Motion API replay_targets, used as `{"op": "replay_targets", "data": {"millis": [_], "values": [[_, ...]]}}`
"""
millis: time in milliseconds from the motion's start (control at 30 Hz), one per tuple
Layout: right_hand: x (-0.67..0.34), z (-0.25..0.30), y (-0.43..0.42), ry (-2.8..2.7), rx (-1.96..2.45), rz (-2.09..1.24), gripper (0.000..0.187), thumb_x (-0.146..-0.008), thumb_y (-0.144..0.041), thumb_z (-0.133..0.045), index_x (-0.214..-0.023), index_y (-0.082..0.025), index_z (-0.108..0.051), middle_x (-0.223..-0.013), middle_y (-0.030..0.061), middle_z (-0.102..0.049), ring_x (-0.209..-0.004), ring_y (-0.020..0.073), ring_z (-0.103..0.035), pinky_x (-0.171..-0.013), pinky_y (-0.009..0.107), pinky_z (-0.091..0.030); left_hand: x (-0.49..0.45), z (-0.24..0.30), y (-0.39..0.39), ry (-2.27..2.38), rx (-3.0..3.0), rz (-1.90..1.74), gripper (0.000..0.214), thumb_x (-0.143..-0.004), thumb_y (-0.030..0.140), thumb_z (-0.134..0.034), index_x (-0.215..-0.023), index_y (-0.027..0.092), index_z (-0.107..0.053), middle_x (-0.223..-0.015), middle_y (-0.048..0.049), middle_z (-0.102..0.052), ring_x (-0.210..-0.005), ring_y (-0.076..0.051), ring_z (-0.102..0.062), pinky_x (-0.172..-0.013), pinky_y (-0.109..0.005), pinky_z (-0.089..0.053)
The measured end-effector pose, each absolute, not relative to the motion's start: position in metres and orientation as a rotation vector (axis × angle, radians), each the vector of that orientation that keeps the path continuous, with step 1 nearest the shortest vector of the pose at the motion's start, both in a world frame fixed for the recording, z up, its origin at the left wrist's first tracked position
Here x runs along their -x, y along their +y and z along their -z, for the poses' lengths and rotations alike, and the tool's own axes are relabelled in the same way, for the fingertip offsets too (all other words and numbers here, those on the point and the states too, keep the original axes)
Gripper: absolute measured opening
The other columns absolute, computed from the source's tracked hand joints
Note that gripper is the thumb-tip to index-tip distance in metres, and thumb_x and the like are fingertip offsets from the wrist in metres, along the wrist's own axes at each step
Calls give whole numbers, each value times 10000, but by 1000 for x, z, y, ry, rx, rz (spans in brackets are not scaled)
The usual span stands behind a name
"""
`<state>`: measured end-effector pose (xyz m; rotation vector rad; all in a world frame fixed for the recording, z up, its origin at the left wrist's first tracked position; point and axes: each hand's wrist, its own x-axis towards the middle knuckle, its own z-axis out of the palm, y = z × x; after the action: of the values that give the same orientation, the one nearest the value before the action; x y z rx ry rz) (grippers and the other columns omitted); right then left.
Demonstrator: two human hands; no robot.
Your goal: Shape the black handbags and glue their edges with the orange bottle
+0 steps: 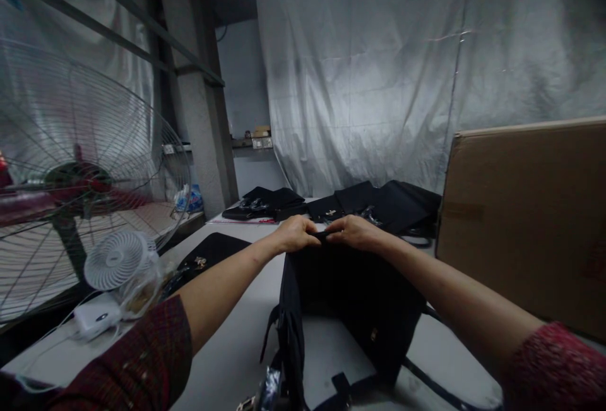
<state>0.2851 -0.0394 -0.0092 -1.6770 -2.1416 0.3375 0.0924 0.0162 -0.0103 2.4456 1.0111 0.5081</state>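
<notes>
A black bag point(374, 297) stands spread on the white table, with a strap trailing off to its right and a small metal fitting on its inner panel. My left hand point(297, 234) pinches the bag's far top edge between thumb and fingers. Close beside it, my right hand point(353, 232) grips the same edge from the right. Only a small gap separates the two thumbs. Shiny plastic wrap point(271, 386) and a metal buckle point(246, 405) show at the bag's near left corner.
Several black bags point(355, 199) lie along the table's back, and another black piece point(213, 250) lies left. A large cardboard box point(525, 221) stands right. On the left are a small white fan point(116, 259) and a big caged fan point(80, 177). Silver sheeting point(360, 76) hangs behind.
</notes>
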Motion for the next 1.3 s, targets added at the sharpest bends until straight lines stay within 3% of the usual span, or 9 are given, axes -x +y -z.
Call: {"op": "replay_targets", "data": {"millis": [233, 500, 767, 933, 1100, 1300], "values": [[-281, 9, -37, -2147, 1708, -215, 206, -758, -334, -608, -856, -224, -752, -657, -18, -637, -650, 135, -554, -561, 229, -341, -92, 7, 13, 1023, -2439, -544, 209, -653, 330, -692, -774, 168, -744, -604, 28, -595, -589, -114, -509, -542, -214, -340], [-272, 11, -44, -2237, 1666, -30, 260, -835, -398, -533, -954, -273, -728, -782, 8, -697, -716, 156, -608, -603, 236, -358, -80, 1, 8, 1069, -2498, -513, 183, -683, 303, -666, -758, 155, -742, -582, 23, -583, -565, -111, -486, -544, -222, -330], [-262, 12, -41, -2254, 1716, 167, 262, -872, -374, -495, -856, -252, -726, -781, 52, -705, -764, 191, -631, -620, 255, -355, -79, -3, 4, 1058, -2641, -486, 220, -752, 318, -590, -750, 162, -744, -551, 17, -555, -582, -123, -489, -557, -222, -328], [-264, 8, -42, -2333, 1690, 112, 227, -853, -314, -508, -892, -273, -727, -773, 36, -709, -736, 179, -638, -608, 246, -365, -75, -7, 4, 1006, -2729, -397, 245, -805, 288, -539, -776, 161, -747, -561, 15, -569, -578, -117, -482, -570, -220, -324], [-259, 9, -43, -2267, 1723, 85, 284, -857, -266, -462, -927, -212, -732, -854, 113, -716, -856, 255, -652, -714, 303, -413, -77, -1, 6, 1015, -2750, -493, 238, -797, 281, -542, -764, 163, -746, -605, -7, -620, -610, -132, -502, -574, -225, -338], [-290, 5, -54, -2293, 1679, -234, 416, -784, -163, -524, -1172, -225, -660, -1126, 46, -698, -1020, 205, -636, -858, 254, -452, -65, -2, 2, 868, -2231, -334, 325, -766, 212, -478, -975, 156, -722, -750, -1, -665, -649, -112, -544, -616, -205, -400]]}}
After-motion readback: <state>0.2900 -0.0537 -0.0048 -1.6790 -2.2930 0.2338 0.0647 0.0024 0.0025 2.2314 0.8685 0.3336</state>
